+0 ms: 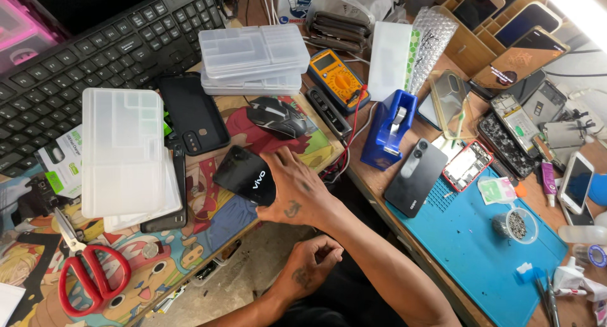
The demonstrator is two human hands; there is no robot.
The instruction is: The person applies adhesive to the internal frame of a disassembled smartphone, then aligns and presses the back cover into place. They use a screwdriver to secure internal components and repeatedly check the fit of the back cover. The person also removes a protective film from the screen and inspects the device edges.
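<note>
My right hand [292, 189] grips the near end of a black phone [245, 175], which lies back side up and tilted over a colourful cartoon desk mat [215, 223]. My left hand [311, 261] is lower down, off the table's edge near my lap, curled into a loose fist with nothing in it. A black computer mouse [277, 116] sits just beyond the right hand's fingers. A black phone case [193, 113] lies to the left of the mouse.
A black keyboard [95, 55] fills the far left. Clear plastic boxes [253, 56] and a flat plastic organiser [123, 153] stand nearby, with red scissors [88, 273] in front. A yellow multimeter [336, 78], a blue tape dispenser [389, 128], a dark phone [416, 176] and phone parts surround a blue work mat [471, 242].
</note>
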